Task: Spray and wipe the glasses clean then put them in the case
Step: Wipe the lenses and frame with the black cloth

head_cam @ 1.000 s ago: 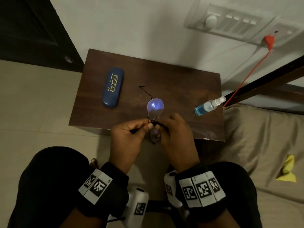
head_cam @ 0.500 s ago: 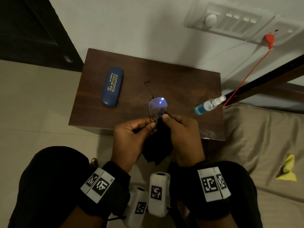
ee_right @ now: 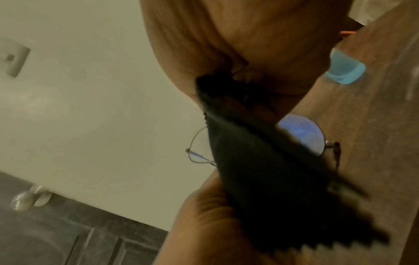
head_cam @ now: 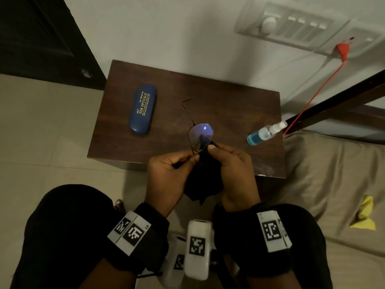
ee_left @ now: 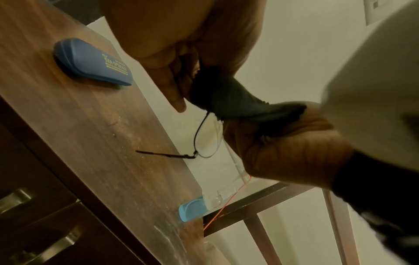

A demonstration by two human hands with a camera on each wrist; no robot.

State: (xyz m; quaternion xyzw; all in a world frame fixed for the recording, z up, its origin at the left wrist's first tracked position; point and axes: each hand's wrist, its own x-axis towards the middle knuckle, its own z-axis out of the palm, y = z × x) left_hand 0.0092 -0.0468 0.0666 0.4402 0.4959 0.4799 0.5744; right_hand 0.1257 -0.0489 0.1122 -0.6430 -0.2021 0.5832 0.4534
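Over the brown table (head_cam: 229,101), our left hand (head_cam: 168,174) and right hand (head_cam: 235,170) pinch the glasses (head_cam: 201,136) and black cloth (head_cam: 203,184); the shut case (head_cam: 143,109) lies far left.

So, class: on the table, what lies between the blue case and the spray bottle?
In the head view, the glasses, held above the table by both hands, come between the case and the spray bottle.

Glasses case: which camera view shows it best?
Head view: the closed blue glasses case lies whole on the table, gold lettering readable. The left wrist view shows it obliquely, lettering blurred. The right wrist view misses it.
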